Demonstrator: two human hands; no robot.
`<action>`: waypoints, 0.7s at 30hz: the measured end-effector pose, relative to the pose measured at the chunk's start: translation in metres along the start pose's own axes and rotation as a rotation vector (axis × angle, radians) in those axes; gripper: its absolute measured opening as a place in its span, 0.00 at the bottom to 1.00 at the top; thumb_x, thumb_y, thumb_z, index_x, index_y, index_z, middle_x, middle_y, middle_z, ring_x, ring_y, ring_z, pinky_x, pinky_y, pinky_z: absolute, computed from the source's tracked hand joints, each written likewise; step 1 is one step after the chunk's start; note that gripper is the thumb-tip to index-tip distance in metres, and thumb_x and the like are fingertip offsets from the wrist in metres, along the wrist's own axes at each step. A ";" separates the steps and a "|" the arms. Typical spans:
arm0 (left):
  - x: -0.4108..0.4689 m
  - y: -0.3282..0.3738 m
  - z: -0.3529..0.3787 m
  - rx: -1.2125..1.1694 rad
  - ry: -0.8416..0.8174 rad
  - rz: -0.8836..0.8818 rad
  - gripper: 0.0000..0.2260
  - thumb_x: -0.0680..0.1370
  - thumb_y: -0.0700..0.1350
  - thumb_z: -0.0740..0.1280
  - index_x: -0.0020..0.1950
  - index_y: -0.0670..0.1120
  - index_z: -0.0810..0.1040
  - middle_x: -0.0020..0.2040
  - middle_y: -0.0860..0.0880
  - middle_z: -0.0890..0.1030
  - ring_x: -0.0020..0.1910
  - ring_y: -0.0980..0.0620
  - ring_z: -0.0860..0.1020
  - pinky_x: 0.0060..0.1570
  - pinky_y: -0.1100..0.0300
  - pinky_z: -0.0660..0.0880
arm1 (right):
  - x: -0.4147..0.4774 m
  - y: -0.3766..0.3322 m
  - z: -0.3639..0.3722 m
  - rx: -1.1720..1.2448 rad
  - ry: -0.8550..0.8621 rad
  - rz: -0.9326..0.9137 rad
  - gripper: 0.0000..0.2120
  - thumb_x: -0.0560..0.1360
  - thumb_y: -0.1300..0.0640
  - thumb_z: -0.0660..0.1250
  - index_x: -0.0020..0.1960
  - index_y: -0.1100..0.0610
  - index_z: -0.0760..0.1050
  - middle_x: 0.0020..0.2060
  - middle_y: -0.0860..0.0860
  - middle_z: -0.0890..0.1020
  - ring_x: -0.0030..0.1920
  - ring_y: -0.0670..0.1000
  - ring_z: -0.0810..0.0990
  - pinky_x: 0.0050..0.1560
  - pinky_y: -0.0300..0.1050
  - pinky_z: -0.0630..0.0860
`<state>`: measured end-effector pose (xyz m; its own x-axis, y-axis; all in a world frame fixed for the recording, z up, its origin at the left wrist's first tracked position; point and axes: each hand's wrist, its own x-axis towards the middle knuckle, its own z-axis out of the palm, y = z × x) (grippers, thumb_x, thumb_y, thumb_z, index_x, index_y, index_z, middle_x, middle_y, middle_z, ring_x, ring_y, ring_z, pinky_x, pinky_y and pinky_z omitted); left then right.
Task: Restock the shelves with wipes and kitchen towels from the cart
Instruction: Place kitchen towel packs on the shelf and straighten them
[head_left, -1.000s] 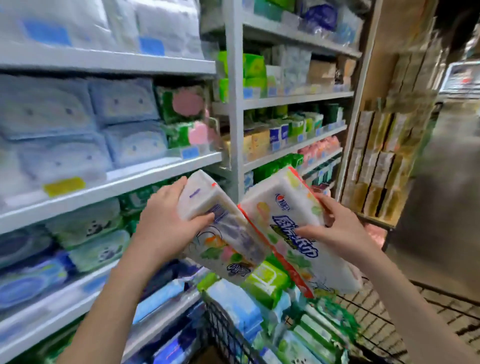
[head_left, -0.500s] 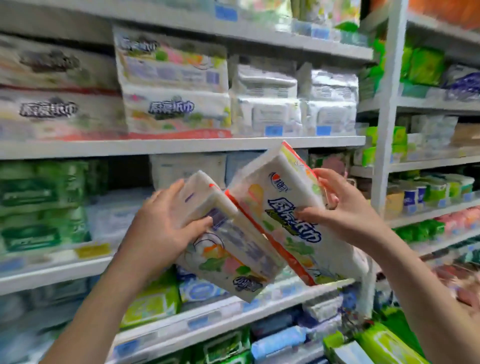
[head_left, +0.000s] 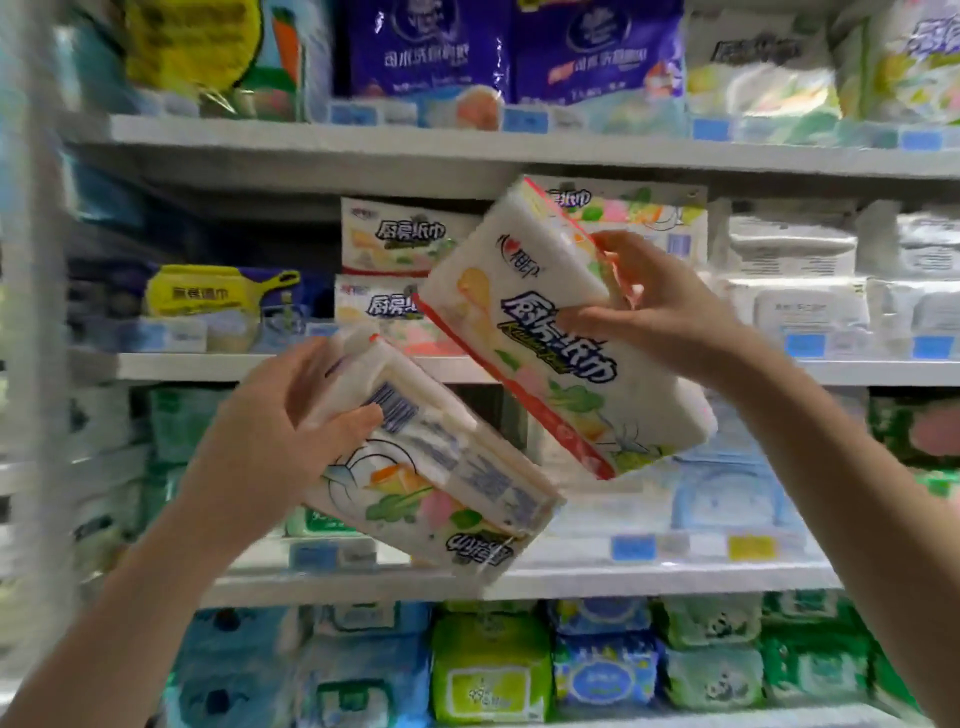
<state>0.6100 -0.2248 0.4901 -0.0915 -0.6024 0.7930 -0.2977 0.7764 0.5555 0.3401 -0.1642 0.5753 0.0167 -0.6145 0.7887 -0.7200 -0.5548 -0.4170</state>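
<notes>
Both kitchen towel packs have risen from cart level to the middle shelf (head_left: 208, 366). Left grip (head_left: 260, 452) is curled round the lower pack (head_left: 431, 467). Right grip (head_left: 660, 322) clasps the upper pack (head_left: 545, 353), tilted before the matching stack (head_left: 395, 239). Placement appears imminent.

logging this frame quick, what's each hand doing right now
Left hand: holding the lower kitchen towel pack.
Right hand: holding the upper kitchen towel pack.

Place: shop aisle, paper goods all round.
Shelving: white tiered shelves (head_left: 519, 150), blue price tags (head_left: 524, 120) lining the edges.
Stock: stacked kitchen towel packs (head_left: 395, 239), rows of wipe packs (head_left: 491, 670) below.
</notes>
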 end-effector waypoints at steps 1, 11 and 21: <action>0.002 -0.003 -0.009 -0.022 0.018 -0.018 0.35 0.63 0.56 0.70 0.69 0.54 0.69 0.55 0.58 0.78 0.48 0.58 0.80 0.44 0.65 0.77 | 0.014 -0.004 0.007 -0.004 -0.022 -0.032 0.28 0.67 0.56 0.76 0.64 0.48 0.68 0.52 0.47 0.80 0.47 0.48 0.82 0.47 0.52 0.82; 0.024 -0.025 -0.083 0.067 0.286 -0.030 0.16 0.73 0.41 0.71 0.45 0.65 0.78 0.36 0.65 0.82 0.34 0.64 0.81 0.32 0.65 0.76 | 0.134 -0.048 0.068 0.026 -0.118 -0.246 0.28 0.71 0.55 0.72 0.68 0.53 0.66 0.52 0.47 0.78 0.45 0.43 0.81 0.35 0.35 0.80; 0.043 -0.046 -0.127 0.071 0.286 0.021 0.14 0.64 0.56 0.72 0.49 0.66 0.80 0.44 0.58 0.84 0.40 0.56 0.83 0.39 0.54 0.76 | 0.184 -0.063 0.116 -0.016 -0.104 -0.376 0.29 0.73 0.52 0.72 0.70 0.50 0.65 0.50 0.44 0.76 0.47 0.44 0.79 0.41 0.34 0.78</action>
<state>0.7400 -0.2630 0.5305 0.1699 -0.5022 0.8479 -0.3656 0.7669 0.5274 0.4689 -0.3079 0.6943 0.3512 -0.4245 0.8345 -0.6612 -0.7435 -0.1000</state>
